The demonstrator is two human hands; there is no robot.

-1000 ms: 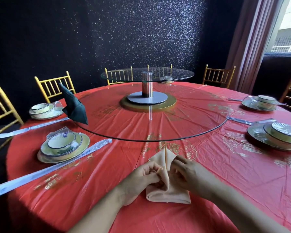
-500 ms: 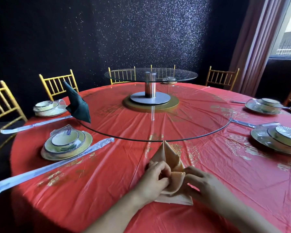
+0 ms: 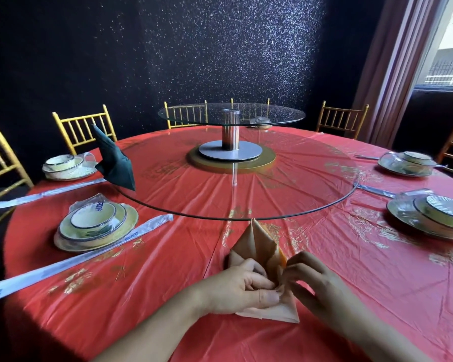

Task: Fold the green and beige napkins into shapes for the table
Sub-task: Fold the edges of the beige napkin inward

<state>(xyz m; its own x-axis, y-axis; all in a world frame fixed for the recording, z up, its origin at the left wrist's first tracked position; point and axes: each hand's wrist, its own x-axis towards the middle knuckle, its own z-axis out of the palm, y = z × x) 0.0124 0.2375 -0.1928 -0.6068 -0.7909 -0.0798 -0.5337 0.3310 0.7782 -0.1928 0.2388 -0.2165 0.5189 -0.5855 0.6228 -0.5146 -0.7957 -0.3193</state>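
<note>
Nearest the camera, the beige napkin [image 3: 256, 246] is worked on the red tablecloth [image 3: 168, 257] close to the near edge of the table, its point standing up and away while its base corner lies flat just beside the right wrist. The left hand [image 3: 238, 291] is closed on the gathered folds at the napkin's middle, thumb pressed against fingertips, and the right hand [image 3: 311, 280] is pinched on a layer at the napkin's right side. The step in hand is judged to be the shaping of the beige napkin, a flap being drawn out or tucked while the core is held; the next move would call for the pinch at the middle to be kept firm so that the folds are not let spring open, and for the base to be spread before the shape is stood up. Bare cloth is left open on both sides of the hands. To the left, wrapped chopsticks [image 3: 76, 259] and a wrapped bowl setting [image 3: 94, 226] lie well apart. Just beyond the napkin's tip, the rim of the glass turntable [image 3: 236, 219] is met and should be cleared when the shape is lifted. Farther off, the green napkin [image 3: 113, 163] is already set upright, folded, at the turntable's left edge.
</note>
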